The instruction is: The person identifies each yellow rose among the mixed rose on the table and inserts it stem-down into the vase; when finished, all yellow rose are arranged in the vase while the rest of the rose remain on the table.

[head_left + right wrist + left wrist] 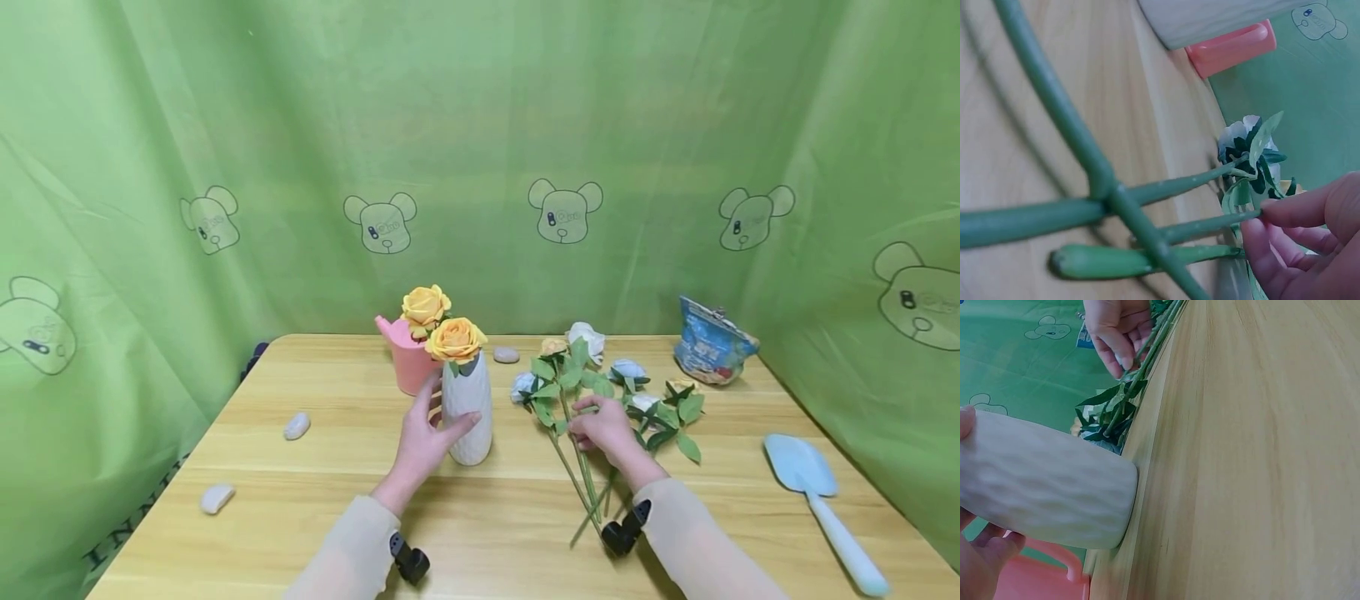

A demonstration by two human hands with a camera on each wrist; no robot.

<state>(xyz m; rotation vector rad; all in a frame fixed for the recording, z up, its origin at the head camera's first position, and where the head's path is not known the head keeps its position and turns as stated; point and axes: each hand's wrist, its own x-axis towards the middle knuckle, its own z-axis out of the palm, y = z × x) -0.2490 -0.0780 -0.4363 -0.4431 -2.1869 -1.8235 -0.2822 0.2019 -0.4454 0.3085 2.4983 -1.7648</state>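
A white textured vase (469,417) stands upright on the table, holding two yellow-orange artificial roses (456,340). My left hand (424,432) grips the vase, thumb on the near side and fingers on the other; the left wrist view shows the vase (1054,481) between them. My right hand (604,427) is over a bunch of artificial flowers lying on the table. Between thumb and forefinger it pinches a green flower stem (1210,226). Several other stems cross nearby, with white, pale blue and yellowish blooms and leaves (573,375) beyond the hand.
Behind the vase is a pink watering can (414,367). Grey-white stones (297,426) lie at left, another stone (506,355) at the back. A blue bag (712,343) stands back right, and a light blue shovel (817,508) lies at the right edge. Green curtain surrounds the table.
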